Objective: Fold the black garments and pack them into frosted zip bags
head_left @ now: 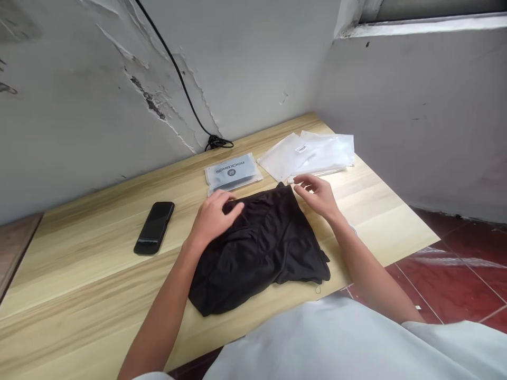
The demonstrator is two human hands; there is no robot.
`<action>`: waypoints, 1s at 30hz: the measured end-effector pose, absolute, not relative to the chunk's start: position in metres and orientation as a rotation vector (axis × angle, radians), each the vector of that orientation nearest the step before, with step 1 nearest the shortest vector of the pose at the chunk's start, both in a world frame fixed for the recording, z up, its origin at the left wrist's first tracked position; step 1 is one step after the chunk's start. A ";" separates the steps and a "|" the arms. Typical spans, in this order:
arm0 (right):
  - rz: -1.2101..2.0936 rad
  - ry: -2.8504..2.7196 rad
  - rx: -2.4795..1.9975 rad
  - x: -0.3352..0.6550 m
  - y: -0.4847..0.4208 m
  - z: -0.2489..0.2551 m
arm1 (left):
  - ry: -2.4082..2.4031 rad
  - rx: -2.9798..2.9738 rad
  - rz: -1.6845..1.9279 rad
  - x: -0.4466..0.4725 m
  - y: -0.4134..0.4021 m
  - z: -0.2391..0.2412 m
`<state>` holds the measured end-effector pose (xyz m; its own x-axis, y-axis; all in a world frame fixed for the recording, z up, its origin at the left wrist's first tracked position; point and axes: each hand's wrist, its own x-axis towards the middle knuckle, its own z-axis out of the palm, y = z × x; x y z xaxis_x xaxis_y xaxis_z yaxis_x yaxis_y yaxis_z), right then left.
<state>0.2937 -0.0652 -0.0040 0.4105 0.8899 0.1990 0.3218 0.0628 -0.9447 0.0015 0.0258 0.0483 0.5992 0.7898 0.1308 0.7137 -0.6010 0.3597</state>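
One black phone (154, 228) lies at left on the wooden table (91, 248), apart from the work, long side slanting away from the body. Left hand (214, 216) next: over the far left corner of the black cloth (261, 248), fingers loosely bent, thumb set apart from them and lying over the fabric. Whether any cloth is pinched beneath, cannot tell. Beyond this hand, a coiled black cable (217, 142) sits near the wall; just past the cloth's far edge, a printed packet (233, 172), lettering upside down from the wearer's side.

Cloth itself: middle of the near half of the table, between the forearms, wrinkled, wider at the near side. Its long axis appears to run side to side, near edge slanting so the left end comes closer to the body. From the left hand it lies rightward and toward the body; from the right, leftward and toward the body. Left hand is nearer, overlapping it.

Clear plastic bags (320, 150) lie beyond the cloth at right. Right hand (317, 195) is just beside the far right corner, fingers loosely curled, thumb and forefinger parted, nothing seen in its grasp; contact with the corner unclear. Farthest right: red floor tiles (463, 269)
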 end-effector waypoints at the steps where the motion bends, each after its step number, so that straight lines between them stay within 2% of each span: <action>1: 0.602 -1.167 -1.494 0.292 -0.066 -0.004 | 1.180 2.596 0.363 -0.008 0.009 0.048; 6: 0.495 -1.480 -1.411 0.275 -0.071 -0.011 | 1.096 2.680 -0.024 -0.048 -0.053 0.027; 10: 0.487 -1.686 -1.490 0.278 -0.071 -0.026 | 1.174 2.613 -0.133 -0.070 -0.068 0.023; 13: 0.528 -1.724 -1.532 0.284 -0.067 -0.034 | 1.232 2.568 -0.018 -0.064 -0.058 0.034; 16: 0.537 -1.710 -1.531 0.284 -0.060 -0.036 | 1.503 2.454 0.311 -0.044 -0.031 0.041; 18: 0.543 -1.681 -1.513 0.282 -0.053 -0.035 | 1.675 2.319 0.359 -0.032 -0.007 0.039; 21: 0.558 -1.633 -1.474 0.283 -0.043 -0.034 | 1.543 2.262 0.283 -0.026 0.024 0.032; 24: 0.569 -1.618 -1.459 0.290 -0.035 -0.029 | 1.431 2.260 0.357 -0.032 0.036 0.033; 30: 0.639 -1.667 -1.345 0.300 -0.059 -0.004 | 1.146 2.103 0.478 -0.057 0.007 0.053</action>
